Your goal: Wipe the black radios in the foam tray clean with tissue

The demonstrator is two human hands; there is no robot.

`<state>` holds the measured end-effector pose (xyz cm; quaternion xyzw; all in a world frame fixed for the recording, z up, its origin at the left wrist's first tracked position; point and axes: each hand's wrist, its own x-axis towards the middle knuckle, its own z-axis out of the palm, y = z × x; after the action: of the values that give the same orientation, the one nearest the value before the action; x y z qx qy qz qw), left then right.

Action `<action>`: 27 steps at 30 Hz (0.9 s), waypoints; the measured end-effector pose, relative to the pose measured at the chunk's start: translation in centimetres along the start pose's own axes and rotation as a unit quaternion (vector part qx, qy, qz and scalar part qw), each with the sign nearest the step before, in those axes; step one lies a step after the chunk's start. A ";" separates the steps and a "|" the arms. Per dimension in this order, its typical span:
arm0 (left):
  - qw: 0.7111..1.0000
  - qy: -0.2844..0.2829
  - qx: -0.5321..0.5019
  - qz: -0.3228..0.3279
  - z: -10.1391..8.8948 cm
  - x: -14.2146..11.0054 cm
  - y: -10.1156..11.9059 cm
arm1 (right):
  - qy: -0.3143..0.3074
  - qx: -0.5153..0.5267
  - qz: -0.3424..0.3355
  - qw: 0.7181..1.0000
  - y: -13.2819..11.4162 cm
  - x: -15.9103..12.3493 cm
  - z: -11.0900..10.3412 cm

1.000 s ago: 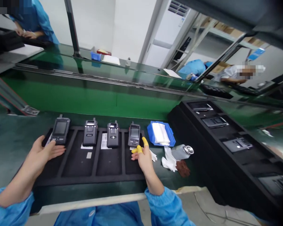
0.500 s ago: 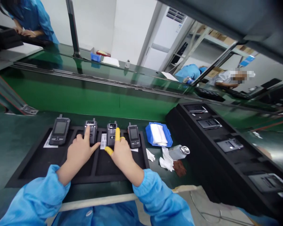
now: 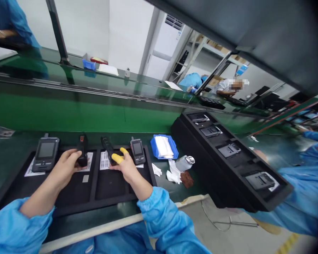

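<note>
My left hand [image 3: 66, 164] grips the lower end of a black handheld radio [image 3: 82, 146], which is turned up on its side so that an orange button shows. Yellow finger covers are on my right hand [image 3: 127, 167], which holds a second handheld radio [image 3: 106, 145], also on edge and leaning. Both are over the compartments of a black foam tray [image 3: 94, 187], with printed white labels [image 3: 104, 161] beneath. Screen-up radios lie at either end of the tray, a left one [image 3: 46, 151] and a right one [image 3: 137, 150]. A small pale square [image 3: 85, 179] rests in the tray.
Right of the tray are a blue bin [image 3: 164, 157] of white wipes, crumpled tissue [image 3: 173, 176], a metal can [image 3: 184, 163] and a brown cloth [image 3: 187, 179]. Stacked black foam trays [image 3: 201, 155] hold more devices. Co-workers' blue sleeves [image 3: 302, 183] show at right; others work beyond the partition.
Both middle radios have been tipped from lying flat onto their sides. My fingers went from pressing on them to gripping them. The view has swung right, revealing a co-worker's sleeve.
</note>
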<state>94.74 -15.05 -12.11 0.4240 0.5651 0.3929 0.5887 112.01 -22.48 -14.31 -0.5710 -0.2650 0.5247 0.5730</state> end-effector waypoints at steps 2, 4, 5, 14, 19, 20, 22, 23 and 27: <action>0.996 -0.038 -0.072 -0.021 0.5 0.1 0.1 | -0.035 0.174 0.069 0.982 0.3 0.5 0.8; 0.988 -0.068 -0.130 -0.043 0.9 0.1 0.1 | -0.058 0.266 0.122 0.955 0.5 0.9 1.6; 0.984 -0.077 -0.154 -0.052 1.1 0.1 -0.1 | -0.064 0.296 0.142 0.942 0.6 1.0 1.8; 0.967 -0.036 -0.232 -0.102 0.2 -1.2 -2.2 | -0.012 0.272 0.172 0.947 1.7 -0.9 0.8; 0.986 -0.043 -0.141 -0.072 -0.4 -2.1 -2.5 | -0.010 0.171 0.100 0.980 2.5 -0.9 0.6; 0.989 -0.041 -0.124 -0.064 -0.4 -2.2 -2.5 | -0.016 0.149 0.094 0.984 2.7 -0.7 0.6; 0.993 -0.039 -0.095 -0.060 -0.5 -2.5 -2.5 | -0.022 0.118 0.088 0.989 3.0 -0.6 0.6; 0.994 -0.038 -0.081 -0.061 -0.6 -2.6 -2.6 | -0.021 0.112 0.088 0.990 3.2 -0.6 0.6; 0.998 -0.038 -0.023 -0.041 -1.0 -3.3 -3.1 | -0.028 0.121 0.086 0.989 3.5 -1.2 0.4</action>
<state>93.52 -19.11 -13.99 0.4013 0.5502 0.3651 0.6348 110.25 -24.12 -17.18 -0.5032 -0.1661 0.6161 0.5829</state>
